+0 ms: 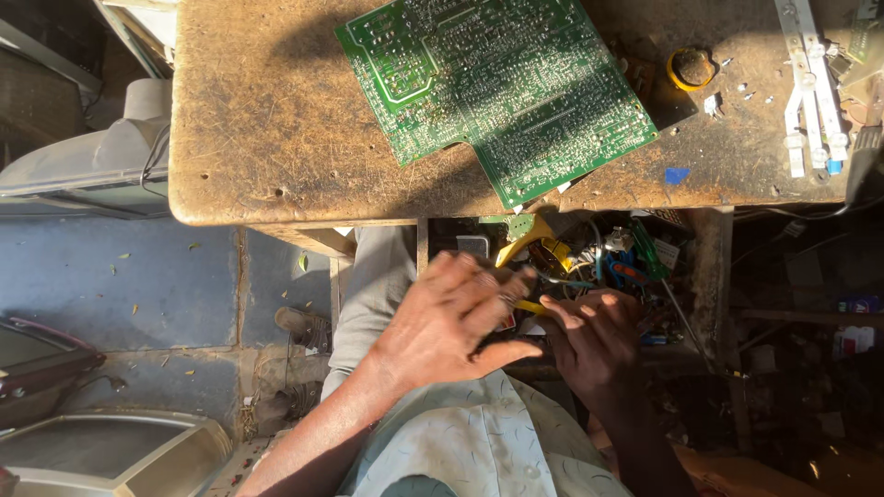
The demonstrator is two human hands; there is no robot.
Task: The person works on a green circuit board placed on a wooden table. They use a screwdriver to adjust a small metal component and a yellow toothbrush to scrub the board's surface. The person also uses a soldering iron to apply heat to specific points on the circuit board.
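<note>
Both hands are low, under the front edge of the worktop, over an open drawer full of tools and wires. The left hand and the right hand together pinch a small yellow tool. It is thin and mostly hidden between their fingers.

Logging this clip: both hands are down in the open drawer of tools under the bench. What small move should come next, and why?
Probably lift the yellow-handled tool clear: left hand and right hand both meet on it amid tangled wires in the drawer.
</note>
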